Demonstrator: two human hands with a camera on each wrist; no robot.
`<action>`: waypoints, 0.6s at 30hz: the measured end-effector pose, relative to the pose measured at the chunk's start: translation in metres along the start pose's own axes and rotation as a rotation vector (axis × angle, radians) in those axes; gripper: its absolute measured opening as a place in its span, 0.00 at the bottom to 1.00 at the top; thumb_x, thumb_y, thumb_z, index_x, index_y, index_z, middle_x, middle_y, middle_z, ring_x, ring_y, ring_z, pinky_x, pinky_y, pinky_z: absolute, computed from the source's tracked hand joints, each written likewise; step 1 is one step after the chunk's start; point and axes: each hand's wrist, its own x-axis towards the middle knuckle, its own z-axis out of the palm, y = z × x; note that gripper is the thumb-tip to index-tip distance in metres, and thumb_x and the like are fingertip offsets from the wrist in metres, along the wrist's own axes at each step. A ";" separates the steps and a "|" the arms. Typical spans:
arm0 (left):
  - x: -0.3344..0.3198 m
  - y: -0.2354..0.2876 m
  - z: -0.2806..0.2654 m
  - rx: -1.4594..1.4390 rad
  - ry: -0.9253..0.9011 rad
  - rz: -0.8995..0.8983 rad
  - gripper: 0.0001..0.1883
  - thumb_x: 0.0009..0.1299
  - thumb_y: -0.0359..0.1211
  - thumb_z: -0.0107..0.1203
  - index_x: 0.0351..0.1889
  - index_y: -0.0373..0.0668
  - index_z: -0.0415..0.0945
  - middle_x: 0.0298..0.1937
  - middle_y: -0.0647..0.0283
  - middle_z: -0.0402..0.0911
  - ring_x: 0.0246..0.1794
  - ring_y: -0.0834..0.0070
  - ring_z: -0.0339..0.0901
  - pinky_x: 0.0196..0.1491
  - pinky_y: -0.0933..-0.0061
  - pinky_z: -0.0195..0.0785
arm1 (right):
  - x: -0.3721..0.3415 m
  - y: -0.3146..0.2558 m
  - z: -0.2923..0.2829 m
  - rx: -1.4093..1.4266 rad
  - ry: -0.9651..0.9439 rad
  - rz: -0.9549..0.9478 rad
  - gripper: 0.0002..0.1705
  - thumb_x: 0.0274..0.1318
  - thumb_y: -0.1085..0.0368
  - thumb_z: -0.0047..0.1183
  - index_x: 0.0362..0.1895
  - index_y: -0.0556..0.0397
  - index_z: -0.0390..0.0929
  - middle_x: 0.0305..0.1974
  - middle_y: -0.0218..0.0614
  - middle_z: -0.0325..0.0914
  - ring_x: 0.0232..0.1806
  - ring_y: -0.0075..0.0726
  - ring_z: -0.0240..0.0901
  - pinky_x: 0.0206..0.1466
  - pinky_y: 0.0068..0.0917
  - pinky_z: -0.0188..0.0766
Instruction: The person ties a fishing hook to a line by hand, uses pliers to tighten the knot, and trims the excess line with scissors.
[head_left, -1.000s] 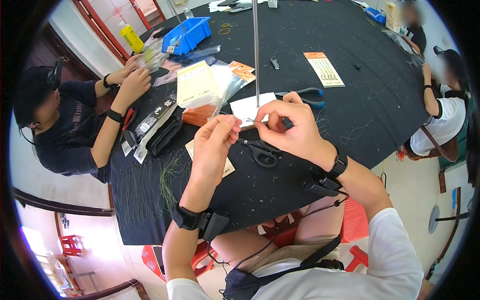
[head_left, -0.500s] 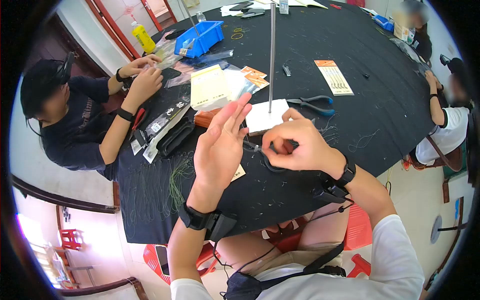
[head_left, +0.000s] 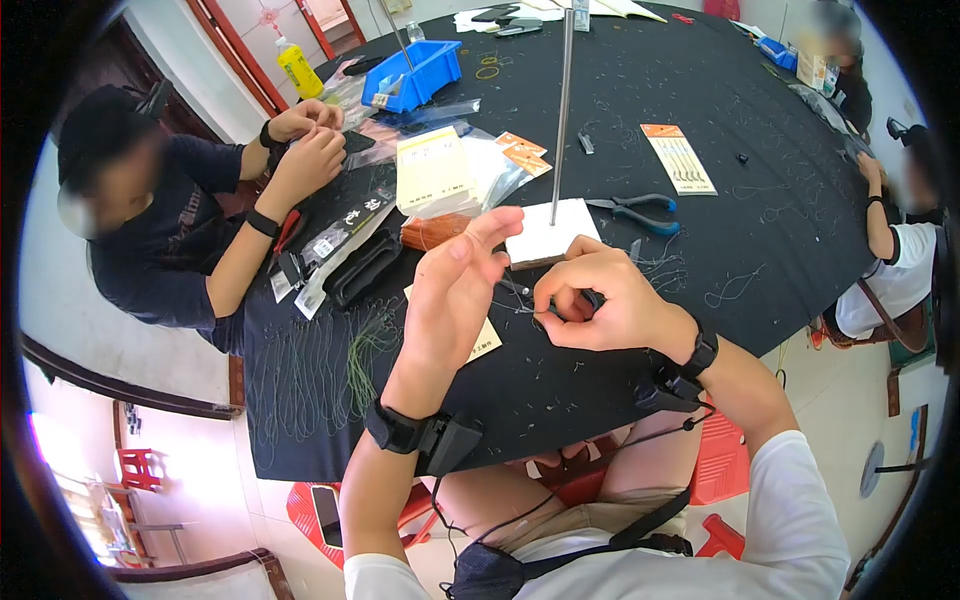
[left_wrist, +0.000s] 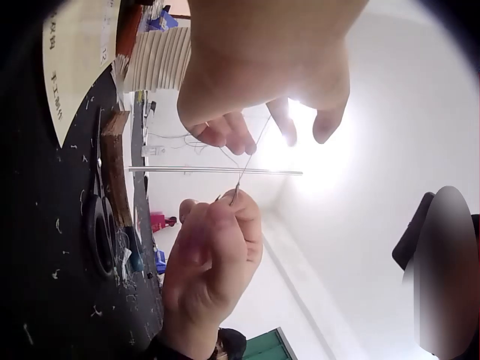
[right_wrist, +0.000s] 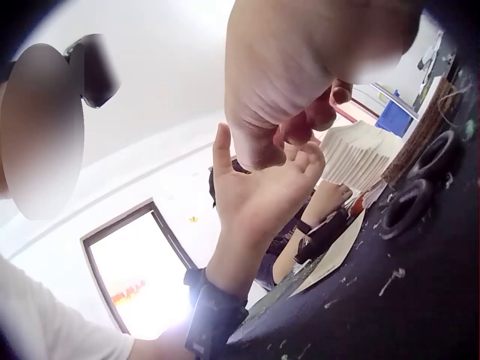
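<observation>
In the head view the left hand (head_left: 450,290) is raised palm-up, its fingers extended and slightly bent. Beside it, the right hand (head_left: 610,300) pinches a tiny item between thumb and index finger. The left wrist view shows that item as a small dark metal hook (left_wrist: 235,195) at the fingertips of the right hand (left_wrist: 214,255). A thin line (left_wrist: 256,147) runs from it up to the fingers of the left hand (left_wrist: 262,60); whether they grip it is hidden. Black scissors (left_wrist: 97,232) lie beneath the hands, partly covered in the head view.
A metal rod (head_left: 563,120) stands on a white-topped block (head_left: 540,240) just beyond the hands. Pliers (head_left: 645,213) lie right of it, a hook packet (head_left: 680,160) farther off. Left are stacked cards (head_left: 432,170), a blue bin (head_left: 420,75), green line (head_left: 365,365) and a seated person (head_left: 170,220).
The hands have come apart and lower, toward the body. The left hand has gone from bent, pinching fingers to a spread palm; the right hand keeps its pinch. The head view has shifted slightly.
</observation>
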 end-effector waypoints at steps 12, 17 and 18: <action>0.005 0.015 0.009 -0.178 0.023 0.070 0.35 0.67 0.45 0.41 0.71 0.55 0.39 0.63 0.44 0.60 0.58 0.61 0.64 0.56 0.71 0.58 | -0.001 -0.001 0.001 0.070 -0.222 0.010 0.07 0.39 0.67 0.58 0.24 0.44 0.72 0.10 0.17 0.63 0.14 0.21 0.62 0.33 0.22 0.58; 0.004 0.015 0.013 -0.217 0.063 0.110 0.34 0.67 0.41 0.42 0.70 0.53 0.40 0.62 0.44 0.59 0.57 0.64 0.66 0.56 0.70 0.60 | -0.001 0.002 0.002 0.060 -0.168 -0.011 0.07 0.40 0.68 0.58 0.24 0.44 0.72 0.10 0.17 0.64 0.13 0.20 0.61 0.35 0.20 0.58; 0.004 0.015 0.012 -0.219 0.063 0.108 0.34 0.67 0.41 0.42 0.70 0.53 0.40 0.62 0.44 0.59 0.57 0.64 0.66 0.56 0.70 0.60 | -0.001 0.004 0.001 0.073 -0.107 -0.004 0.07 0.39 0.69 0.58 0.24 0.45 0.73 0.10 0.18 0.65 0.12 0.20 0.61 0.34 0.20 0.59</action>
